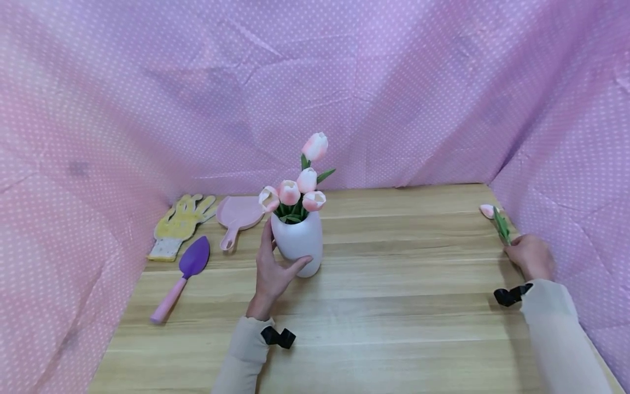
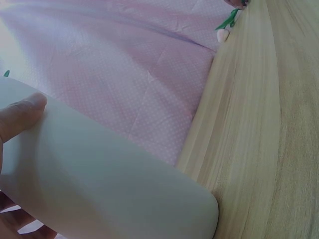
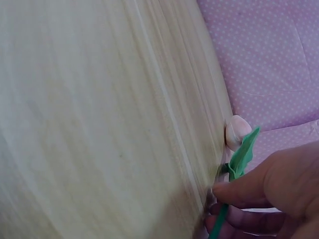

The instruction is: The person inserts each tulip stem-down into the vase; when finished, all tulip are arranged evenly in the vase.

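A white vase (image 1: pixel 301 241) stands on the wooden table with several pink-and-white tulips (image 1: pixel 289 192) in it; one rises well above the others. My left hand (image 1: pixel 273 273) holds the vase from its left side, thumb across the front. In the left wrist view the thumb (image 2: pixel 22 115) lies on the vase wall (image 2: pixel 114 174), with fingers showing at the lower edge. At the table's right edge, my right hand (image 1: pixel 531 257) pinches the green stem of a single tulip (image 1: pixel 501 223). Its pale pink bloom (image 3: pixel 238 132) is by the table edge in the right wrist view.
On the left lie a yellow-and-white glove (image 1: pixel 179 224), a pink dustpan-shaped scoop (image 1: pixel 240 213) and a trowel (image 1: pixel 194 257) with purple blade and pink handle. Pink dotted cloth (image 1: pixel 344 98) hangs behind and along both sides of the table (image 1: pixel 394 306).
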